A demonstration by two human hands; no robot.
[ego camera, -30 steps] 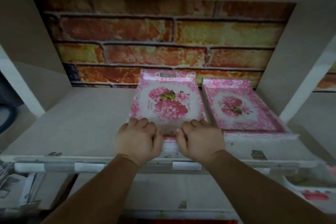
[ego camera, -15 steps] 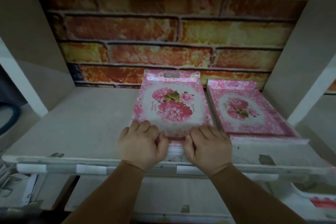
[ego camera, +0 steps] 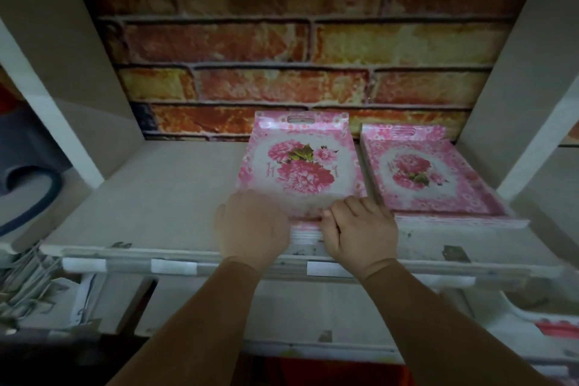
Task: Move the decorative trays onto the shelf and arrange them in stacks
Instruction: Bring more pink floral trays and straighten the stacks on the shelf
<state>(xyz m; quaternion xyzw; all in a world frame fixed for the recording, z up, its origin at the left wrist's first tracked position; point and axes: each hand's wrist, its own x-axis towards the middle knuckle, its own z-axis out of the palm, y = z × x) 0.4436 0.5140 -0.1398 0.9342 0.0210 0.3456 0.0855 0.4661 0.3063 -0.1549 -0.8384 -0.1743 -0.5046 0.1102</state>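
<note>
On shelf [ego camera: 156, 204]: L hand [ego camera: 253, 226] & R hand [ego camera: 360, 232] grip near edge of left floral tray stack [ego camera: 300, 166]; 2nd stack [ego camera: 432, 178] just beside, R.

Shop, display shelf [ego camera: 150, 197], packaged tray stacks [ego camera: 435, 178]

A single wide-angle camera, worn on the person's head, looks forward and slightly down into a shelf [ego camera: 150, 216] bay. It sits close, with both forearms reaching in from the bottom edge. The brick-patterned back wall [ego camera: 282, 53] fills the upper middle. Straight lines bow near the frame's edges.
</note>
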